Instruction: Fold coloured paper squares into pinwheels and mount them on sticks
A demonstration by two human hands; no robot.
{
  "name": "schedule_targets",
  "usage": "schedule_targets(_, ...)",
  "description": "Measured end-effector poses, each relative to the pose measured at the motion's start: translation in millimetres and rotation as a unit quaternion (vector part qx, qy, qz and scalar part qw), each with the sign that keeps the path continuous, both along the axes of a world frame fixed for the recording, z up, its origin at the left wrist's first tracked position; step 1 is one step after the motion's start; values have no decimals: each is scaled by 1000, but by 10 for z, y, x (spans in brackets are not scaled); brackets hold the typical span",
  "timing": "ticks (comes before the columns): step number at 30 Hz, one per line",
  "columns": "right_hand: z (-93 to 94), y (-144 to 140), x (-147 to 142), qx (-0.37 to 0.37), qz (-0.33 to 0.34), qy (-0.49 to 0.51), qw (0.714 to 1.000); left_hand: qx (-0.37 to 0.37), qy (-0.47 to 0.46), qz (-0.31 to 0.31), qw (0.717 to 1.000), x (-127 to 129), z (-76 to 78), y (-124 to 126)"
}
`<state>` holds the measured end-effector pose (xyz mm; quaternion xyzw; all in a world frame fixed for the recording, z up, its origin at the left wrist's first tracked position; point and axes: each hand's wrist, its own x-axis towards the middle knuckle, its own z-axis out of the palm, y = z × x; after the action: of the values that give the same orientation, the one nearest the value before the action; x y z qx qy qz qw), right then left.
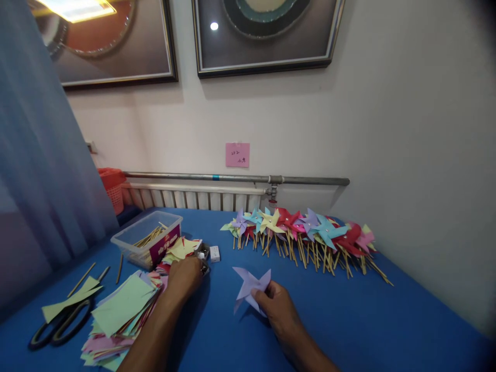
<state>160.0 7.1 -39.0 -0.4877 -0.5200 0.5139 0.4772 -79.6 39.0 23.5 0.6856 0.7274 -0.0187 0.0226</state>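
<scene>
A lavender paper pinwheel (250, 290), its points folded to the middle, is pinched between the thumb and fingers of my right hand (277, 305) above the blue table. My left hand (188, 276) reaches over a small dark open box (205, 267) that holds small shiny pieces; its fingertips are hidden down there. A small white box (214, 253) stands just right of it. Beside my left forearm lies a tall pile of coloured paper sheets (124, 302), light green on top. Smaller cut papers (182, 249) lie behind my left hand.
A clear plastic tub (145, 232) with wooden sticks stands at back left. Black-handled scissors (64, 323), a green paper strip (73, 298) and loose sticks (81, 280) lie at left. Several finished pinwheels on sticks (306, 232) are heaped at back right, before the wall.
</scene>
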Motion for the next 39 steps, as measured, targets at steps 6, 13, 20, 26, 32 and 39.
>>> schedule_targets(6,-20,10,9,1,-1,4,1000,-5,-25,13,1000,-18,24,-26)
schedule_targets(13,-60,33,16,-2,-1,15,1000,-10,-41,15,999,-39,9,9)
schedule_targets(20,-55,38,9,-9,-13,10,1000,-14,-56,5,998,-63,-10,23)
schedule_targets(26,-74,40,-3,-15,-16,26,999,-8,-56,1,998,-55,-21,40)
schedule_targets(32,-85,46,1,0,-18,18,1000,-4,-54,2,999,-69,-37,43)
schedule_targets(39,-76,61,39,2,-2,-9,1000,1,-57,12,998,-55,-45,52)
